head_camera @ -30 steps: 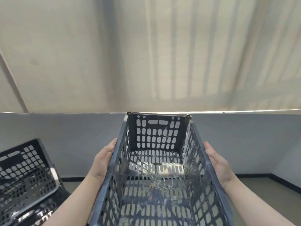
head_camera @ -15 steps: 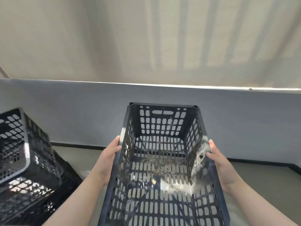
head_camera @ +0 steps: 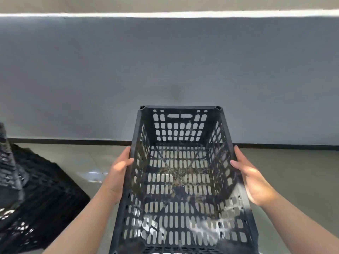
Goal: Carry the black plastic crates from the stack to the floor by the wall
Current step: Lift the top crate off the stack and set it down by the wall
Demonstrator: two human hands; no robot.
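Our view has tipped down since a second ago — floor [head_camera: 286,173] now shows beneath the crate [head_camera: 180,180], clamped between left hand [head_camera: 119,173] and right hand [head_camera: 254,180], near the wall [head_camera: 165,70] — lowering seems next.

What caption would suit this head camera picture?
Both hands, left hand and right hand, hold a black crate by its long sides, facing the grey wall.

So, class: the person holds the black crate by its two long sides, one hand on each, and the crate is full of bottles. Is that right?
Not quite. The head view shows the black crate holds no bottles, only dirt specks on its slotted bottom. The rest stands: the left hand and right hand each grip one long side.
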